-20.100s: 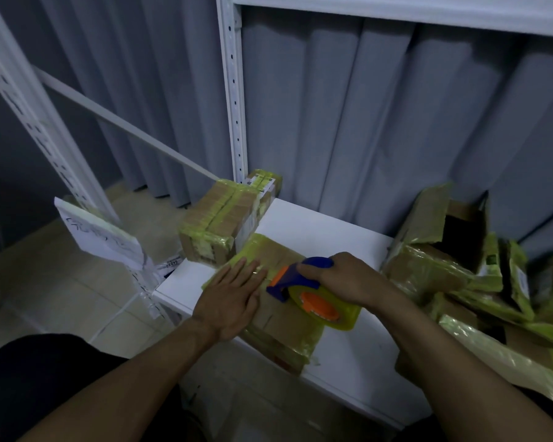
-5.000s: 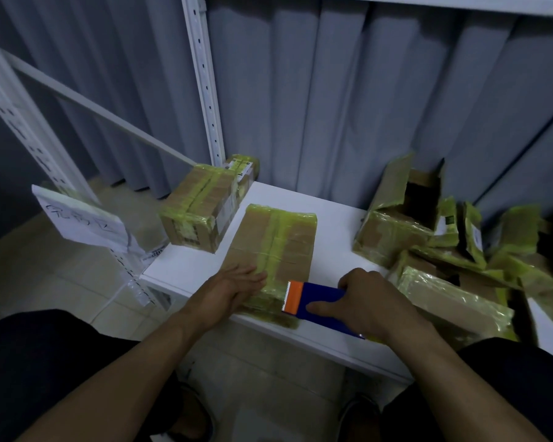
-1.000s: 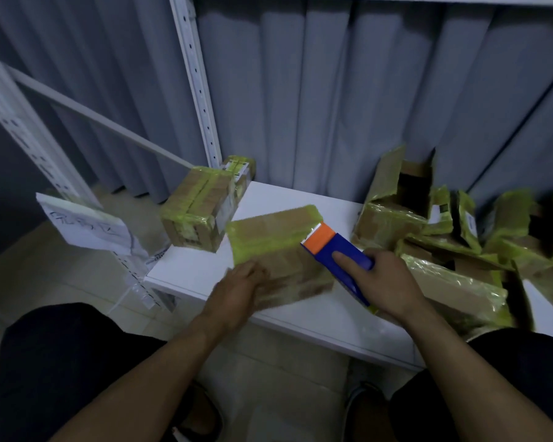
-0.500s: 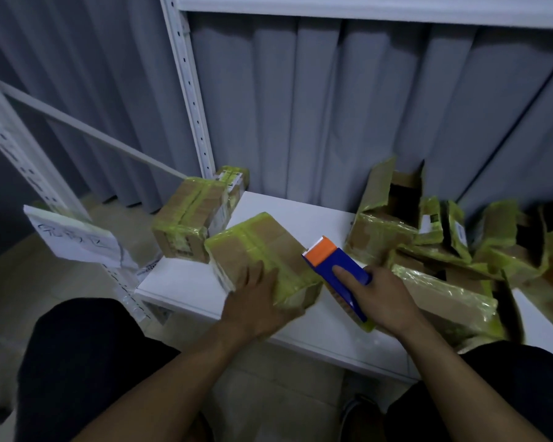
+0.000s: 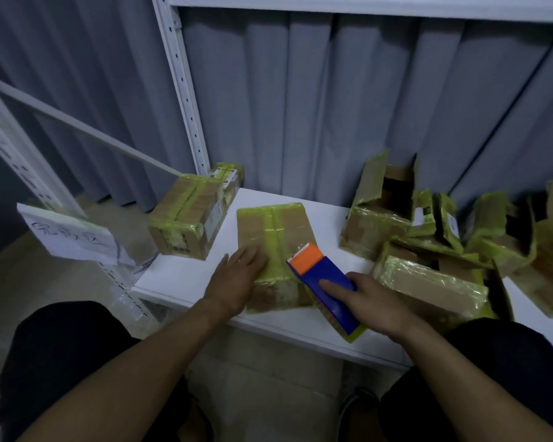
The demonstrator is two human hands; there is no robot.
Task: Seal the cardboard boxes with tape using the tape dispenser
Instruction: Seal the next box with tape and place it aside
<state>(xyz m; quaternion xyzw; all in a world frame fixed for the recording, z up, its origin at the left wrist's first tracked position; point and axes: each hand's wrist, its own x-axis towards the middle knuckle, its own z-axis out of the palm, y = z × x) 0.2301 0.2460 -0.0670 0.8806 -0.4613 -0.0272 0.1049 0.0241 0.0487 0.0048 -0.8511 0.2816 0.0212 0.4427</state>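
Yellow-green tape already runs down the middle and round the edges of the flat cardboard box (image 5: 275, 247), which lies on the white shelf (image 5: 179, 279) with its near end close to the front edge. That position is the first risk. If the tape dispenser (image 5: 323, 282) is dragged toward the person, the box could likely slide with it and tip off the front edge, since only one flat palm pins it. A skewed pull would probably lay the new strip crooked or wrinkled over the shiny strips beneath, and it may not stick well there. The toothed blade at the orange nose sits just beside the left hand (image 5: 237, 279), so a slip sideways could nick those fingers. The open boxes (image 5: 380, 218) crowd the right side of the shelf near the right forearm, and a wide elbow swing might knock them. The left hand lies palm down on the near left part of the box, fingers straight and together, pressing rather than holding. The right hand (image 5: 374, 301) grips the dispenser from its right side, the index finger stretched along the blue top and the others wrapped out of sight. The nose is tilted down over the box's near right corner, and the tape roll at the tail reaches the front edge. A sealed box (image 5: 189, 224) sits at the back left corner.
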